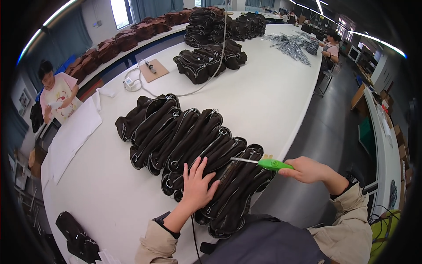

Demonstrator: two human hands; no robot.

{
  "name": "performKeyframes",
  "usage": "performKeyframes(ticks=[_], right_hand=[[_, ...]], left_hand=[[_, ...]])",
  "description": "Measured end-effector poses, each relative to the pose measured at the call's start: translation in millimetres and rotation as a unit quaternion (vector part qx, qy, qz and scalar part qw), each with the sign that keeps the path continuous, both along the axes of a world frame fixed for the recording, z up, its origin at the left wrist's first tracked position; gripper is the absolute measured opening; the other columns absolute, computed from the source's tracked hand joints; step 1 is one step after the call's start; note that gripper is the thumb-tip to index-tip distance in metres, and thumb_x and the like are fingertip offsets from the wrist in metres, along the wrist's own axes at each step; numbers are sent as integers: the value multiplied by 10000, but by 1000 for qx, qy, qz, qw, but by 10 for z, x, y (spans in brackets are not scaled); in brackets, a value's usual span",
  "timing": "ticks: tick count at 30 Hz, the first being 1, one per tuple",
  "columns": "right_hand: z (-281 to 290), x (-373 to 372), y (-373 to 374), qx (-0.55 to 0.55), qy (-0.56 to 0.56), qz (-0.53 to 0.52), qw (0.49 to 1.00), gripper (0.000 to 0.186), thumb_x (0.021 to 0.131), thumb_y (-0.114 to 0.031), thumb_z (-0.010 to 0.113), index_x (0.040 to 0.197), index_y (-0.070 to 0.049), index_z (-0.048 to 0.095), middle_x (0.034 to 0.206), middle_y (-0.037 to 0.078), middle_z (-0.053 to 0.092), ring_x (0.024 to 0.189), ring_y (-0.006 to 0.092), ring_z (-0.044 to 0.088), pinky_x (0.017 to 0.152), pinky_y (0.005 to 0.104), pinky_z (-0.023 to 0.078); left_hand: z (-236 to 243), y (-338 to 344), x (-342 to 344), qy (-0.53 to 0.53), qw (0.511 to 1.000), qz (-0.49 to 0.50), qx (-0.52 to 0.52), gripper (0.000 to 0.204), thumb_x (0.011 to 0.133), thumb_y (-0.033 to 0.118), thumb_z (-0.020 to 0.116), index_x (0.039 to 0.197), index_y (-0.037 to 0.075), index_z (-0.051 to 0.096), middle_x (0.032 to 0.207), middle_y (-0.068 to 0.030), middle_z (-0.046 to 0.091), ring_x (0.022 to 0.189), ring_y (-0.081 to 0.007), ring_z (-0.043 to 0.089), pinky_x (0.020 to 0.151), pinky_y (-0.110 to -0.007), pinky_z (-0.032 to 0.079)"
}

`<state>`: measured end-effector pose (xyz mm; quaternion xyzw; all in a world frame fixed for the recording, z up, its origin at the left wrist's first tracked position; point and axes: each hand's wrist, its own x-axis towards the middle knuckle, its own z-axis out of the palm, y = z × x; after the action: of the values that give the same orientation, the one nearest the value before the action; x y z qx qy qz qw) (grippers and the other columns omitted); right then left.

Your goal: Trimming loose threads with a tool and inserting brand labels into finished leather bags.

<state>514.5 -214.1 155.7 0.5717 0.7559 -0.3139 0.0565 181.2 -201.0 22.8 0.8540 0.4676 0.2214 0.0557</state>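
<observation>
A long row of black bags point(189, 136) with pale edging and metal rings lies packed side by side across the white table point(259, 92). My left hand point(196, 187) rests flat on the near part of the row, fingers spread and holding nothing. In my right hand point(305, 170) is a green long-necked lighter point(273, 164), its metal stem pointing left over the bags. The stem's tip is close above the bags near my left fingers; whether it touches them I cannot tell, and no flame can be made out.
More black bags point(200, 64) are piled farther up the table, with clear plastic-like strips point(288, 46) beyond. A corded tool point(150, 67) lies on a brown board point(154, 72). A person point(59, 94) works at the left, another point(330, 48) at the far right. One black bag point(77, 237) lies near left.
</observation>
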Motion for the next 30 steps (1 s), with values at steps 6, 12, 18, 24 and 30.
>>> performKeyframes(ticks=[6, 12, 18, 24, 30], right_hand=[[-23, 20, -129, 20, -11, -40, 999, 549, 946, -519, 444, 929, 6, 601, 721, 199, 614, 745, 382, 612, 675, 427, 472], [146, -118, -191, -60, -124, 37, 990, 602, 943, -569, 403, 900, -2, 602, 714, 203, 613, 734, 382, 619, 674, 452, 483], [336, -83, -214, -46, -163, 72, 983, 631, 944, -590, 365, 898, -14, 617, 696, 188, 618, 725, 376, 623, 661, 456, 489], [357, -30, -312, -109, -150, 73, 980, 664, 941, -613, 338, 1051, -22, 622, 854, 220, 643, 868, 405, 618, 765, 459, 498], [175, 159, -135, -2, -129, 11, 992, 727, 929, -642, 317, 905, 6, 647, 837, 230, 646, 839, 415, 617, 734, 467, 495]], left_hand=[[0, -115, 11, -70, 988, -69, -119, 159, 782, 202, 693, 927, 139, 702, 1224, -72, 578, 1273, -254, 440, 1102, -510, 242], [-32, -206, 136, 29, 996, -75, -29, 413, 763, 312, 691, 1099, 74, 656, 1488, -252, 235, 1403, -359, 198, 1131, -543, 124], [58, -184, 194, 65, 996, -38, -56, 676, 696, 476, 727, 1152, -11, 613, 1496, -306, 141, 1417, -359, 154, 1131, -555, 78], [18, -161, 283, 62, 996, -61, -28, 612, 732, 461, 703, 1127, -1, 631, 1508, -242, 193, 1417, -328, 166, 1126, -569, 76], [-494, -159, -17, 83, 987, -97, 99, 464, 755, 425, 689, 1018, 43, 692, 1408, -177, 423, 1376, -338, 264, 1116, -567, 99]])
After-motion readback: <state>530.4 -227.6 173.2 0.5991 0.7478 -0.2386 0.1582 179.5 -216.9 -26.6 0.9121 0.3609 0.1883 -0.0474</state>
